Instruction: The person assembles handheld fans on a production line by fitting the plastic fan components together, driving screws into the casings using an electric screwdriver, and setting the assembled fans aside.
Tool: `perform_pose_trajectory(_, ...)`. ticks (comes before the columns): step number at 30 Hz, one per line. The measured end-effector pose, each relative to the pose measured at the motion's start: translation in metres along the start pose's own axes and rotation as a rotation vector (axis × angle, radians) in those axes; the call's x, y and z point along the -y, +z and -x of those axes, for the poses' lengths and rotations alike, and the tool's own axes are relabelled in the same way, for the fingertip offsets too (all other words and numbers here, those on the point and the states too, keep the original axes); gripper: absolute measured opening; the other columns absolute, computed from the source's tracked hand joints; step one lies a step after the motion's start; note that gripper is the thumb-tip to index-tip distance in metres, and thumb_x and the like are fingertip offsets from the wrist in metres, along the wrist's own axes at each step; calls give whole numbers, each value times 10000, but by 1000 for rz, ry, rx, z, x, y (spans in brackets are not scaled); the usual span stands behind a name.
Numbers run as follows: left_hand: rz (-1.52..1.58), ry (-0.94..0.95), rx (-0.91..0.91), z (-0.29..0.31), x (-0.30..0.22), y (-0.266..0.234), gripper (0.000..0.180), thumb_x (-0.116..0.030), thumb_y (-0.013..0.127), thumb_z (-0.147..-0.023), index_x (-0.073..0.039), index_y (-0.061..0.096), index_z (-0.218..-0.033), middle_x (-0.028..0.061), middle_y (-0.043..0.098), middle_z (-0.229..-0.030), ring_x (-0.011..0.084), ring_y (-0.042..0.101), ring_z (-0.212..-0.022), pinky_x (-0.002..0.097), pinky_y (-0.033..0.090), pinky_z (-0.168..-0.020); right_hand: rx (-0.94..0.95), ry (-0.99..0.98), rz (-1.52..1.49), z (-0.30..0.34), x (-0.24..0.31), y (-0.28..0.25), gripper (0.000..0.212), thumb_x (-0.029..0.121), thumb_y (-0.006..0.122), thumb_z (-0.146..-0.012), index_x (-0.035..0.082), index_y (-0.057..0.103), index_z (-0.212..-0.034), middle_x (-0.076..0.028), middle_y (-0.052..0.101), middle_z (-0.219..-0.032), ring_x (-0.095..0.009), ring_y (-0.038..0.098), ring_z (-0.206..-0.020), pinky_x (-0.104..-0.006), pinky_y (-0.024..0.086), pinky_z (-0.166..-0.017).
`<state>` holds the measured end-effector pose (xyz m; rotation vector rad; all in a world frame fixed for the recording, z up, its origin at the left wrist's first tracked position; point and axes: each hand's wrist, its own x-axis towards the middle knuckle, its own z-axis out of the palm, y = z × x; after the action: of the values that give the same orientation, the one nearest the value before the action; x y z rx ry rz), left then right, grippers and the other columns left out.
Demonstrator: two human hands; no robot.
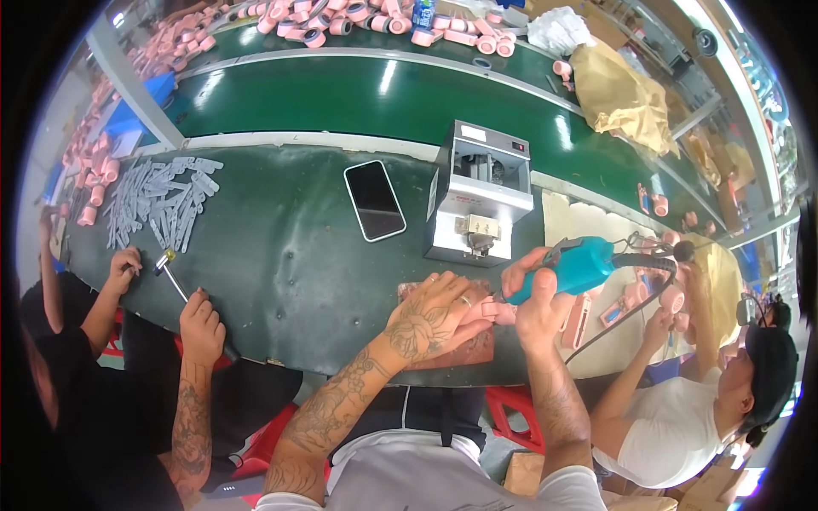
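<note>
My right hand (542,308) is wrapped round a teal electric screwdriver (581,259), which has a dark cable at its back end. Its tip points left, down to a small pink plastic part (500,312). My tattooed left hand (433,313) holds that part against a reddish-brown pad (464,352) at the table's near edge. The fingers hide much of the part, and where the tip meets it is not clear. Just beyond my hands stands a grey bench machine (486,192) with an open front. A phone (375,201) with a white edge lies to its left.
Thin grey plastic strips (175,200) lie heaped at the left. Beside them a co-worker's hand grips a hammer (173,277). A person in white handles pink parts at right, near a brown paper bag (622,98). A green conveyor (315,98) runs behind the table.
</note>
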<state>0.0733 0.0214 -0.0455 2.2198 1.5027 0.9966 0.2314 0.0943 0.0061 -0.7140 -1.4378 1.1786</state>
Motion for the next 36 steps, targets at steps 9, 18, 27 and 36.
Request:
perform_pose_trajectory(9,-82,65,-103,-6,-2,1,406,-340,795,-850,-31,689,-1091,116,644,-1037,317,604,-935,451,491,-815,20,-7,0,0,-7,1,526,520,636,-1008,13,500,-988,-70,522,-716,-174,520,-624,-329,457,-579)
perform_pose_trajectory(18,-107,39,-100,6,1,4,433,-384,598,-984,-41,660,-1242,137,636,-1134,313,575,-1106,462,447,-1000,18,-65,40,-31,11,26,567,520,636,-1009,-27,555,-1132,-56,563,-736,-173,572,-658,-315,476,-620)
perform_pose_trajectory(27,-43,63,-85,3,2,8,372,-288,608,-952,-67,657,-1247,126,640,-1115,323,583,-1077,486,457,-983,8,-188,-95,-50,-29,35,390,387,624,-1047,7,533,-1055,-67,560,-754,-178,562,-653,-323,477,-608)
perform_pose_trajectory(36,1,-5,-19,1,3,3,373,-295,635,-918,-46,705,-1188,133,643,-1118,330,578,-1079,470,457,-992,-38,-80,-63,-13,24,15,502,429,656,-1014,-51,574,-1135,-48,581,-720,-146,577,-633,-282,458,-578)
